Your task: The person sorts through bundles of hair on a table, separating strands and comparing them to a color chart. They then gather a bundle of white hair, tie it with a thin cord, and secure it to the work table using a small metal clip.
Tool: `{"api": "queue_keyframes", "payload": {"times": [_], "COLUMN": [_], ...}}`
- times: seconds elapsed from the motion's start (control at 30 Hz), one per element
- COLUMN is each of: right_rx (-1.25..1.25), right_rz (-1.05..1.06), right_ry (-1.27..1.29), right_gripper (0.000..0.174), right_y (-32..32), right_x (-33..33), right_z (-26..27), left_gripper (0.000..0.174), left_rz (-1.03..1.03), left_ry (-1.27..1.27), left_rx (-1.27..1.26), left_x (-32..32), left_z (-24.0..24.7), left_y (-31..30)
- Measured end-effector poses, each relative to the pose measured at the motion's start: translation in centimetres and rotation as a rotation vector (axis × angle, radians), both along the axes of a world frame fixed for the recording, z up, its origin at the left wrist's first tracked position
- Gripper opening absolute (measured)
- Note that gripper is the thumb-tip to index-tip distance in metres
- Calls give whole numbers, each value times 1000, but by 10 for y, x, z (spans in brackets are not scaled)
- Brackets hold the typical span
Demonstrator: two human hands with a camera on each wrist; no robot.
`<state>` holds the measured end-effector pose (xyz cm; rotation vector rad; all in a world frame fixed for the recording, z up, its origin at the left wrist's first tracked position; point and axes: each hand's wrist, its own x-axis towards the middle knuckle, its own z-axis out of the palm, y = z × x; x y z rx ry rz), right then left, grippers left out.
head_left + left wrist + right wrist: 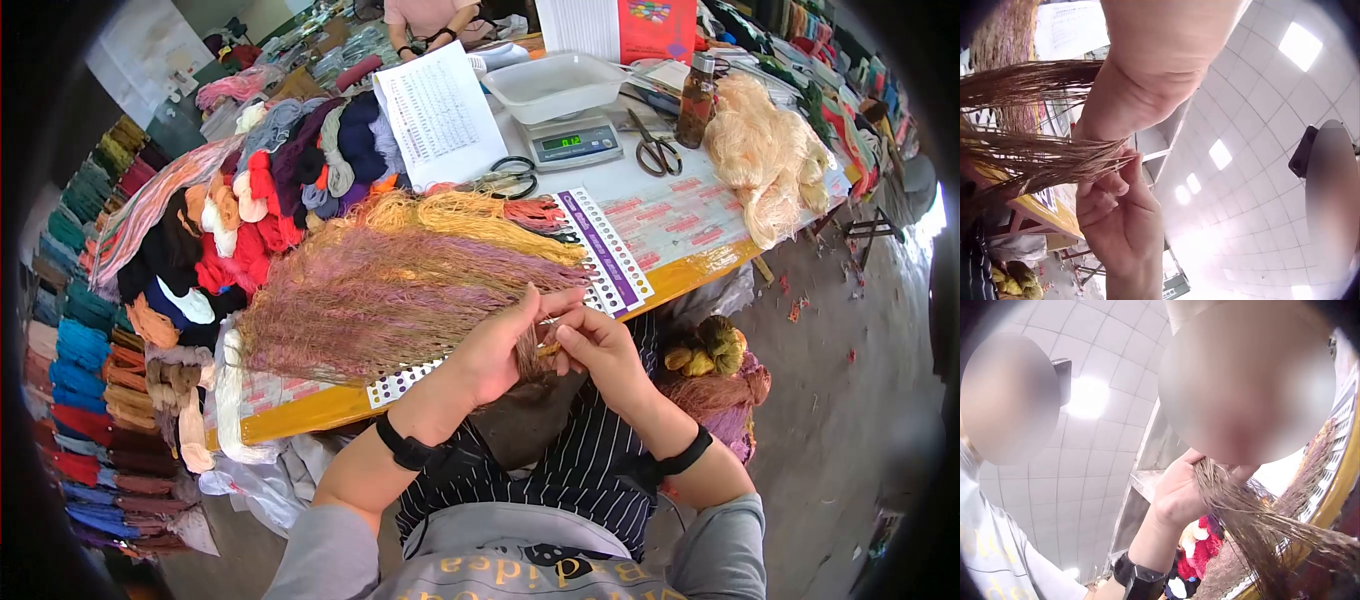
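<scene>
Both hands meet just off the front edge of the table. A bundle of brown thread (1041,156) runs through my left hand (495,345), its strands gripped between thumb and fingers and hanging loose below. My right hand (602,352) pinches the top of the same bundle with thumb and index finger, close against the left fingertips. In the right wrist view the strands (1225,494) fan out downward from the left hand; a blur covers much of the right hand there. Beside the hands lies a wide spread of mauve and brown threads (400,285) looped into a punched white card (605,250) with a purple band.
Behind are a digital scale (565,142) with a white plastic tray (555,85), scissors (655,145), a bottle (695,105) and a printed sheet (440,115). Coloured skeins (245,220) heap at left, a peach skein (765,150) at right. Another person (430,15) sits across.
</scene>
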<state>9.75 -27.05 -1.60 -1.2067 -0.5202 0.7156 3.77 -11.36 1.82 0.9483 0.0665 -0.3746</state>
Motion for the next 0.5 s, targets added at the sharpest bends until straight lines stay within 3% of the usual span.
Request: {"api": "queue_keyframes", "payload": {"times": [0.3,0.4,0.5], "right_rx": [164,154,16], "right_rz": [-4,89,92], "right_ry": [297,381,252], "right_gripper": [17,17,19], "right_y": [-10,-15,-16], "right_x": [0,3,-4], "right_z": [9,9,17], "left_gripper": [50,49,48], "left_rz": [219,305,337], "left_ry": [149,151,99], "left_rx": [-177,-25,51], "left_x": [-1,-3,-6], "left_z": [8,9,11], "left_y": [0,0,-7]}}
